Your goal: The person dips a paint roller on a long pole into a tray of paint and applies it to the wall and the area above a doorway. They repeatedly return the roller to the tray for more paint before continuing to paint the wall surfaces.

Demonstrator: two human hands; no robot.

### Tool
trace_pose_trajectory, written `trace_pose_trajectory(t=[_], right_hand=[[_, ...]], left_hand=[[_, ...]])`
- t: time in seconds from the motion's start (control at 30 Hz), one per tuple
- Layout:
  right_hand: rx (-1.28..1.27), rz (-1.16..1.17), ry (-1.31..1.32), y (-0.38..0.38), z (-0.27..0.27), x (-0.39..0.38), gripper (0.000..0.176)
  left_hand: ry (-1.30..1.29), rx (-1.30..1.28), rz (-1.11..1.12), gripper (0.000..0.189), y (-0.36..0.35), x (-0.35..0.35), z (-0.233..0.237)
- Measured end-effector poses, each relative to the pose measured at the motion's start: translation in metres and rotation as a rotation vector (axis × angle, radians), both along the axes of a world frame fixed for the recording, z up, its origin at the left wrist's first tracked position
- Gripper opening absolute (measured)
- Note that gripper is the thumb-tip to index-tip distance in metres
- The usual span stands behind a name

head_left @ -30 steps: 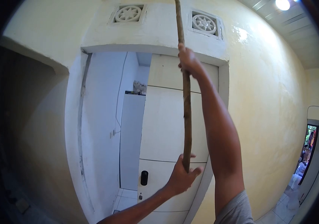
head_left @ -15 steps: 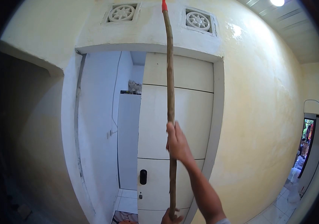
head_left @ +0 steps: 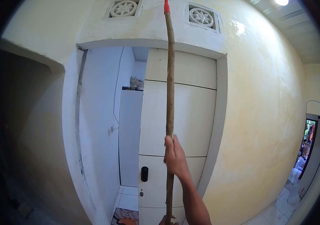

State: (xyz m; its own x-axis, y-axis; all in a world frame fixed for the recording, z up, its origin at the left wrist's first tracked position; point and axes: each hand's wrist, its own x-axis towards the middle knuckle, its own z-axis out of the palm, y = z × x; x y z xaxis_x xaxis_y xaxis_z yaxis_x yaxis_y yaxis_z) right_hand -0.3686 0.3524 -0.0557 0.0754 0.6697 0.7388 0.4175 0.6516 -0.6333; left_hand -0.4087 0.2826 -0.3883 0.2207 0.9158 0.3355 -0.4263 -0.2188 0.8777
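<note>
A long wooden pole (head_left: 170, 75) stands nearly upright in front of me, with a red socket (head_left: 166, 6) at its top; whatever is fixed above that lies outside the view. My right hand (head_left: 175, 156) is closed around the pole at about the height of the door's middle. Lower down, at the bottom edge, part of my left hand (head_left: 170, 220) shows, closed around the pole's lower section. Behind the pole is a cream door (head_left: 193, 116), standing partly open, with a black handle (head_left: 144, 174).
Two star-patterned vents, the left vent (head_left: 123, 8) and the right vent (head_left: 202, 17), sit above the door frame (head_left: 222, 97). A yellowish wall (head_left: 261, 123) runs to the right. Through the doorway stands a pale cabinet (head_left: 130, 135); a patterned mat (head_left: 126, 216) lies on the tiles.
My right hand has moved lower along the pole, and my left hand sits a little lower in view. The pole's lower part has shifted slightly left. The scene has shifted a little.
</note>
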Motion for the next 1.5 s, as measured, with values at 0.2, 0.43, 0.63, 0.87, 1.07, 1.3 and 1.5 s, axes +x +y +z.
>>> trace_pose_trajectory(t=[0.2,0.43,0.63,0.87,1.07,1.3,1.5], right_hand=[[0.120,0.127,0.068,0.014,0.107,0.002,0.048],[0.191,0.066,-0.030,0.018,0.223,0.012,0.059],[0.215,-0.013,-0.116,0.012,0.308,0.019,0.059],[0.209,-0.112,-0.116,-0.005,0.329,0.021,0.062],[0.240,-0.065,-0.118,0.026,0.257,0.030,0.062],[0.136,0.100,0.027,0.028,0.118,0.022,0.053],[0.015,0.221,0.105,0.012,0.032,0.005,0.048]], left_hand=[[0.175,0.269,0.003,0.035,0.010,-0.012,0.129],[0.305,0.305,-0.108,0.046,0.026,-0.009,0.233],[0.288,0.330,-0.190,0.046,0.022,-0.005,0.314],[0.253,0.343,-0.250,0.044,0.016,0.007,0.344],[0.240,0.295,-0.169,0.042,0.043,0.019,0.265],[0.261,0.209,-0.106,0.039,0.044,0.005,0.118],[0.078,0.197,0.043,0.026,0.025,-0.008,0.024]])
